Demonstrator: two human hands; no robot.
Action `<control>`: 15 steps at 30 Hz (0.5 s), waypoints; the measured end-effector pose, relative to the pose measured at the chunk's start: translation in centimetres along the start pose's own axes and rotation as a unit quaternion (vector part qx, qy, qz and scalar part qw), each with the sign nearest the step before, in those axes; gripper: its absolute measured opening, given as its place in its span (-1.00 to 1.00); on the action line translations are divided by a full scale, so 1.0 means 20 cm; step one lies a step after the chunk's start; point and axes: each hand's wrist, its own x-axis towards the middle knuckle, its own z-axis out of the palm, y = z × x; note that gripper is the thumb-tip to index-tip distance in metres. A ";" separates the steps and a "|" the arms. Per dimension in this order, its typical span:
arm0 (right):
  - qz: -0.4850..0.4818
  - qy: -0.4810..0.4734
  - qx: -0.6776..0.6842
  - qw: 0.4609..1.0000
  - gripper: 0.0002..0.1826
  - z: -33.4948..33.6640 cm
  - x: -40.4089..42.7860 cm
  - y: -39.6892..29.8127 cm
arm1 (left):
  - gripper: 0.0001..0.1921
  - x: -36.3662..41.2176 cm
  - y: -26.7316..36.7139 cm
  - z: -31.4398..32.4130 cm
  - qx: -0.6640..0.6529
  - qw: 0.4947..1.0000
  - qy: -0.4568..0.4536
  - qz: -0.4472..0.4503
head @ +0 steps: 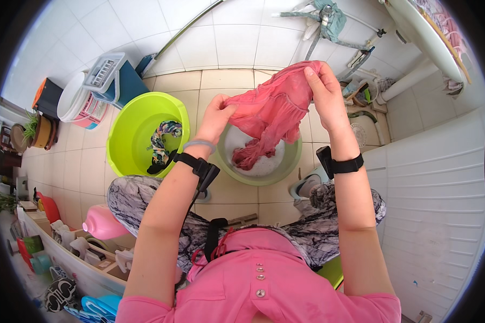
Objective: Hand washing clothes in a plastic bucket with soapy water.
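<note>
A wet pink garment (277, 99) is stretched between my two hands above a pale green basin (283, 171). My left hand (218, 117) pinches its left edge, and my right hand (325, 91) grips its upper right corner. The garment's lower end hangs into the basin and touches the white soapy water (262, 167). To the left, a lime-green basin (131, 129) holds a twisted patterned cloth (161, 139) and a black cloth (157, 166). My left forearm passes in front of that basin's right side.
A blue bucket (123, 82) and a white pail (72, 97) stand near the wall. A pink bottle (105, 221) is by my left knee. At the right is a white ribbed panel (436, 194). Hoses and pipes (363, 56) run along the far-right wall, and the floor is tiled.
</note>
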 end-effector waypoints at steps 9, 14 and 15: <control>0.064 -0.049 0.059 0.995 -0.86 0.14 -0.04 -0.08 | -0.59 -0.15 0.12 0.15 -0.056 0.990 -0.129 0.019; 0.099 -0.072 0.048 0.991 -0.84 0.15 -0.05 0.14 | -0.58 -0.15 0.16 0.28 -0.009 0.976 -0.204 0.073; 0.098 -0.072 0.049 0.991 -0.84 0.16 -0.05 0.18 | -0.58 -0.13 0.13 0.27 0.069 0.973 -0.204 0.082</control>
